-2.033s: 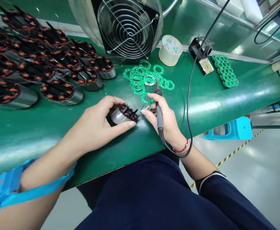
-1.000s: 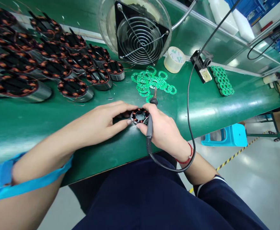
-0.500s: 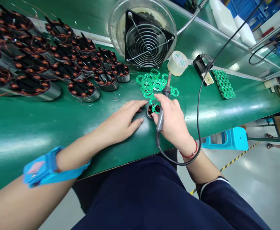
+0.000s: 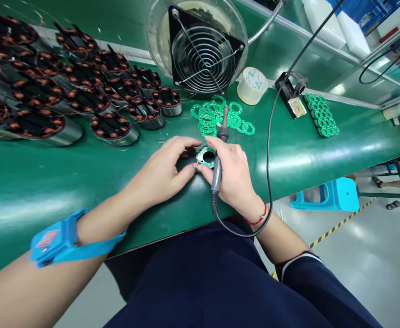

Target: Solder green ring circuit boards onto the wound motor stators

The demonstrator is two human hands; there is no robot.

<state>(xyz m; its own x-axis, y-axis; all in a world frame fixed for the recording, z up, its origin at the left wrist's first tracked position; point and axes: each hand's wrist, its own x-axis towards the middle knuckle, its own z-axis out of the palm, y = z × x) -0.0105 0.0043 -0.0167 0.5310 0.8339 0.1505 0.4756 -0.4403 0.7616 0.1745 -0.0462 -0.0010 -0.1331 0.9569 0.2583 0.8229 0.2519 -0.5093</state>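
A green ring-shaped circuit board [image 4: 201, 159] lies on top of a small motor stator, which is mostly hidden beneath it on the bench. My left hand [image 4: 167, 166] curls round the left side of this stator, its thumb and index finger at the edge. In my right hand [image 4: 232, 171] is a soldering iron [image 4: 216, 171], its tip pointing away from me over loose boards. The thumb and index finger of that hand also touch the board's right side. A pile of green ring boards [image 4: 206, 116] lies just beyond both hands.
Wound stators [image 4: 114, 127] stand in rows at the left. A fan with a wire guard [image 4: 206, 64] is behind the boards, beside a tape roll [image 4: 252, 86]. Farther right are an iron stand [image 4: 290, 98] and a green board panel [image 4: 321, 116]. The iron's cable [image 4: 268, 155] loops past my right wrist.
My right hand has moved left with the soldering iron, bringing a ring board onto the stator. My left fingers have closed in around the stator's side.
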